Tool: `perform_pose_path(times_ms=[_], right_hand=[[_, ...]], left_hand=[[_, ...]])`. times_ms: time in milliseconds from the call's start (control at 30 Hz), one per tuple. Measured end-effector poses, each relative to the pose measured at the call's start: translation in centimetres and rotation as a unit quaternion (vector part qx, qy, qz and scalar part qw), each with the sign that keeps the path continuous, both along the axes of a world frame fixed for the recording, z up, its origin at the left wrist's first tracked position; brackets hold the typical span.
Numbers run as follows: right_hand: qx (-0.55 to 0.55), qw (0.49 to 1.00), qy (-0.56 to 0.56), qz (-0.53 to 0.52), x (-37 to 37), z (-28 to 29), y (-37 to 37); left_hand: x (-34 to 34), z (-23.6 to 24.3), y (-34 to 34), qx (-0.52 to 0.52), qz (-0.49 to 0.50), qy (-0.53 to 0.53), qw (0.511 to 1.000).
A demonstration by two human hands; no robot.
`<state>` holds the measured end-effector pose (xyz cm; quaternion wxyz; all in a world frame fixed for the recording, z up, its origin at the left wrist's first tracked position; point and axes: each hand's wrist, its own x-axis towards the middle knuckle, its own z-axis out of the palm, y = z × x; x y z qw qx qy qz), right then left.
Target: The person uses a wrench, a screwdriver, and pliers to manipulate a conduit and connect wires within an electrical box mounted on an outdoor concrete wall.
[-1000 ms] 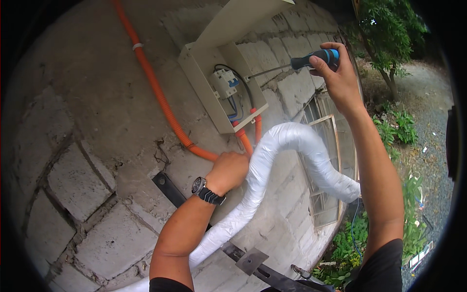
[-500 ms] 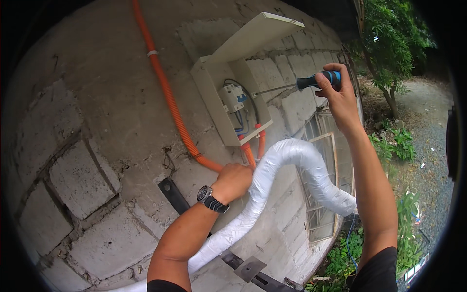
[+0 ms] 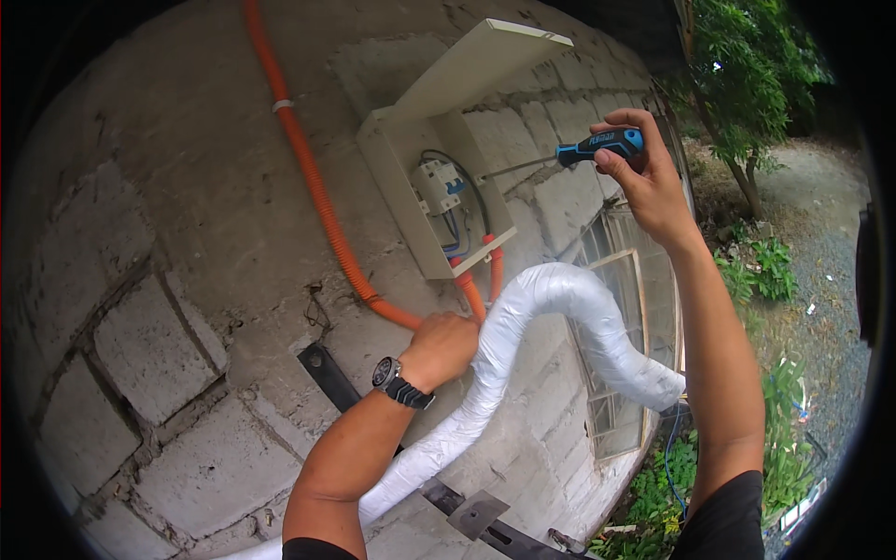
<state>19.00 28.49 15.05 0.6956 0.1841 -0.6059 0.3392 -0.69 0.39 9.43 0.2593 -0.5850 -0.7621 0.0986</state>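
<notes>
Grips a blue-and-black screwdriver (image 3: 597,147) in the right hand (image 3: 653,191), with thumb and bent fingers wrapped about the handle, and aims the shaft leftward at a small fitting (image 3: 481,177) on the right side of an open cream box (image 3: 397,191); cannot tell whether tip and fitting touch. Rests the left hand (image 3: 443,345) just below the box, knuckles outward, with fingers curled out of sight beside two short orange conduits (image 3: 469,291); cannot tell how far open, or what if anything is held. Wears a black watch (image 3: 385,371) on the left wrist. Shows inside the box, just left of the shaft, a white circuit breaker (image 3: 437,187) with blue levers, and above, a lid (image 3: 481,70) swung wide. Meets in the way below a thick white wrapped pipe (image 3: 509,327), rising close beside the left hand, arching under the box and crossing in front of a framed window (image 3: 616,359) toward the right forearm. Takes in, farther left, a long orange conduit (image 3: 322,201) sweeping down the block wall (image 3: 215,177), and a dark metal bar (image 3: 329,376) partly hidden behind the left arm; far right, a tree (image 3: 747,75) and gravel (image 3: 831,327).
</notes>
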Motion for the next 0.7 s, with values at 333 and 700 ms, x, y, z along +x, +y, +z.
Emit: perform_pose_path(times_ms=[333,700], right_hand=[[-0.172,0.966,-0.147,-0.127,1.0,1.7,-2.0],[-0.22,0.967,-0.096,-0.089,-0.2,2.0,0.0]], left_hand=[[-0.2,0.2,-0.4,-0.033,0.014,0.026,0.999],[1.0,1.7,-0.1,-0.027,0.04,-0.005,0.999]])
